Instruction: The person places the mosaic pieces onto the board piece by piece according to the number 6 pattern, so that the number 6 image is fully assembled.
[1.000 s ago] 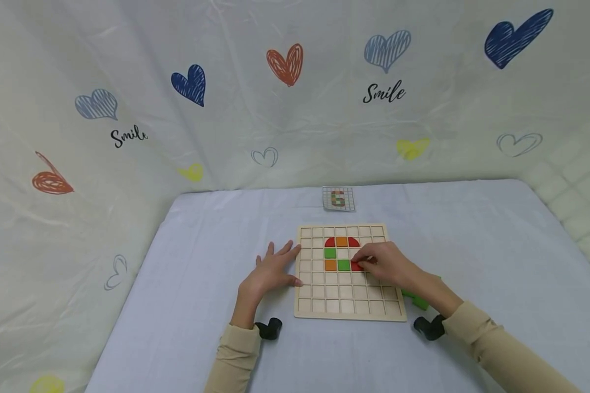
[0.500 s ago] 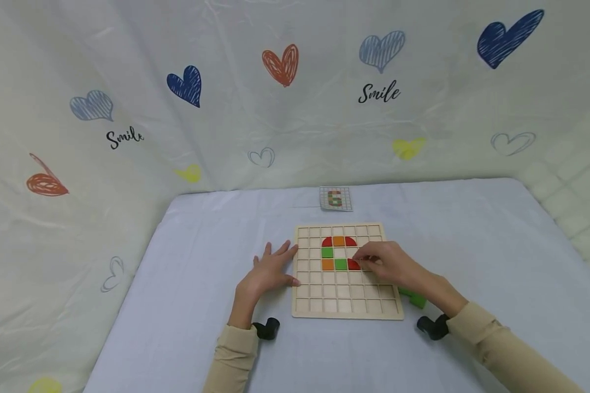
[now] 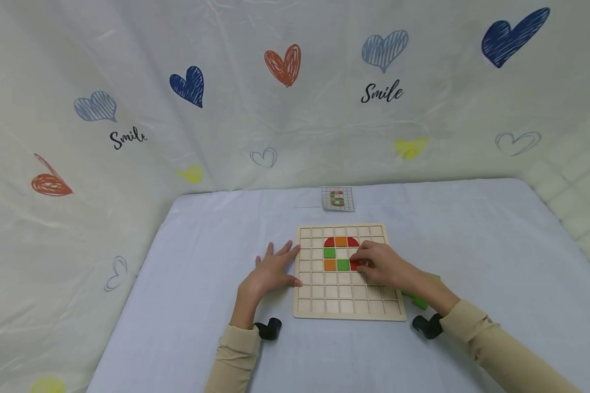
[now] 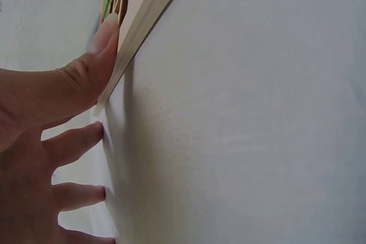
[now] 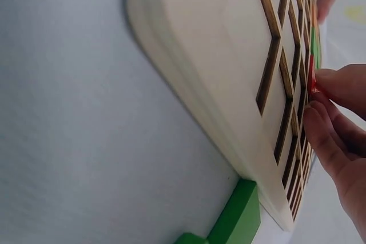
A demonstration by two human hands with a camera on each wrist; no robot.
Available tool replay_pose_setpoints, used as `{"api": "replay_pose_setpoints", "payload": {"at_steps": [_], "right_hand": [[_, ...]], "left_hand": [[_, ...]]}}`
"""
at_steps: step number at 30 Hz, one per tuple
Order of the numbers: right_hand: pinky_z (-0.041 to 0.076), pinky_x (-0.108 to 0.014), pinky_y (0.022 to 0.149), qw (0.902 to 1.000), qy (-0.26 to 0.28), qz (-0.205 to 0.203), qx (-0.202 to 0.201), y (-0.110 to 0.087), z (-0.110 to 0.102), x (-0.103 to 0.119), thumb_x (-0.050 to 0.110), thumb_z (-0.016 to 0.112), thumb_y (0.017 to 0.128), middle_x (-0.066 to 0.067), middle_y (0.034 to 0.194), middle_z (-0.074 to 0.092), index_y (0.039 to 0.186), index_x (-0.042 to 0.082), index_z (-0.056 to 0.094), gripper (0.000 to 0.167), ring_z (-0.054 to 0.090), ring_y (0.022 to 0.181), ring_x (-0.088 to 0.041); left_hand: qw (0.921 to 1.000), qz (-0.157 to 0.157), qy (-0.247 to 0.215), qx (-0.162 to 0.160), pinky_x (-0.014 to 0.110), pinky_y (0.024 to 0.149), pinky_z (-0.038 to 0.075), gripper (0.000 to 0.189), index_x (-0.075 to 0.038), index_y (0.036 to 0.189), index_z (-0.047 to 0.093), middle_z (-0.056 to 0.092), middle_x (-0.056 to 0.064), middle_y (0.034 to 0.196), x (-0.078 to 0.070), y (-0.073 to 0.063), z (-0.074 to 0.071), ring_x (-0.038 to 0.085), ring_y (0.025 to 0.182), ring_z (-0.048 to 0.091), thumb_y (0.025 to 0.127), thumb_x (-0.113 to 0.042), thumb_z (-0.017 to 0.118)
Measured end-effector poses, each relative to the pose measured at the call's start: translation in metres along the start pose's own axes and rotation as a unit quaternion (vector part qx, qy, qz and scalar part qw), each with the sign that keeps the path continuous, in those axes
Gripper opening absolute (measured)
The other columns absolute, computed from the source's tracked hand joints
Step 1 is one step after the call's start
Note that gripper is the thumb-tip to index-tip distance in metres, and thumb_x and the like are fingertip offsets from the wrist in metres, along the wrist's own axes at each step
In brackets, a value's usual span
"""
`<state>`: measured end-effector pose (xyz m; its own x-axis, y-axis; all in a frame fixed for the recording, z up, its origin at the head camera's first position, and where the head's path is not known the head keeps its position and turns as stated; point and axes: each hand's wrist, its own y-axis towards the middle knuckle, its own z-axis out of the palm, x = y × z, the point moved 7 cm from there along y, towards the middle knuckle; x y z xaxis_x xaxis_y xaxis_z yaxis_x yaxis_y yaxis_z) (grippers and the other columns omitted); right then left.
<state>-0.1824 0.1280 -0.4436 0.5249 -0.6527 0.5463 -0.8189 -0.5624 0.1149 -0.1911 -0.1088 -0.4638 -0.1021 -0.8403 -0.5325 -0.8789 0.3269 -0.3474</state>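
Note:
A square wooden grid board (image 3: 324,305) lies on the cloth-covered table. Set into its cells are two red rounded tiles, orange tiles and green tiles, among them an orange tile (image 3: 341,241) in the top row and a green tile (image 3: 343,265) lower down. My right hand (image 3: 381,265) pinches a red tile (image 3: 354,266) in the cell right of that green one; the fingers partly cover it. With fingers spread, my left hand (image 3: 271,272) rests against the board's left edge. In the left wrist view the thumb (image 4: 103,44) touches the board's side.
Behind the board lies a small card (image 3: 337,199) printed with a coloured figure on a grid. Loose green blocks (image 3: 419,302) lie by the board's right edge, partly under my right forearm. A white curtain (image 3: 319,120) with printed hearts hangs behind the table.
My right hand shifts slightly right, then back left over the red tile, covering more of it than half a second ago. The left hand stays at the board's edge.

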Motion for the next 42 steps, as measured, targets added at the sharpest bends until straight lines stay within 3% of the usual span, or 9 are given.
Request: {"api": "replay_pose_setpoints", "payload": {"at_steps": [11,20,31,42], "right_hand": [[0.054,-0.023,0.068,0.9990,0.019,0.019,-0.037,-0.021,-0.019,-0.003,-0.004,0.074,0.087,-0.002,0.093,0.072,0.102,0.002,0.079,0.017,0.061,0.079,-0.010],[0.056,-0.023,0.067,0.9985,0.019,0.040,-0.032,-0.048,-0.032,-0.014,-0.006,0.076,0.085,-0.002,0.094,0.071,0.103,0.001,0.077,0.020,0.061,0.078,-0.006],[0.052,-0.024,0.063,0.9961,-0.028,0.071,-0.044,-0.080,-0.042,-0.032,-0.001,0.081,0.083,0.004,0.091,0.068,0.099,0.006,0.078,0.018,0.053,0.074,-0.003],[0.053,-0.023,0.069,0.9971,-0.012,0.075,-0.002,-0.093,-0.031,-0.034,0.015,0.087,0.081,0.005,0.094,0.061,0.101,0.007,0.077,0.024,0.055,0.080,-0.006]], "left_hand": [[1.0000,0.000,0.002,0.001,0.077,0.118,0.006,0.091,-0.020,0.161,0.038,0.025,0.004,0.171,0.001,0.001,0.001,0.048,0.158,0.002,0.083,-0.029,0.086],[0.9999,-0.003,0.013,-0.002,0.077,0.118,0.007,0.091,-0.020,0.161,0.038,0.025,0.004,0.171,0.004,0.000,-0.001,0.048,0.158,0.002,0.083,-0.030,0.085],[1.0000,0.004,0.004,-0.001,0.078,0.118,0.006,0.092,-0.021,0.161,0.039,0.025,0.004,0.171,-0.001,0.001,-0.001,0.048,0.158,0.002,0.082,-0.029,0.086],[1.0000,-0.005,-0.003,0.002,0.077,0.118,0.005,0.092,-0.020,0.160,0.040,0.026,0.005,0.171,0.000,0.002,0.001,0.047,0.158,0.001,0.082,-0.029,0.087]]}}
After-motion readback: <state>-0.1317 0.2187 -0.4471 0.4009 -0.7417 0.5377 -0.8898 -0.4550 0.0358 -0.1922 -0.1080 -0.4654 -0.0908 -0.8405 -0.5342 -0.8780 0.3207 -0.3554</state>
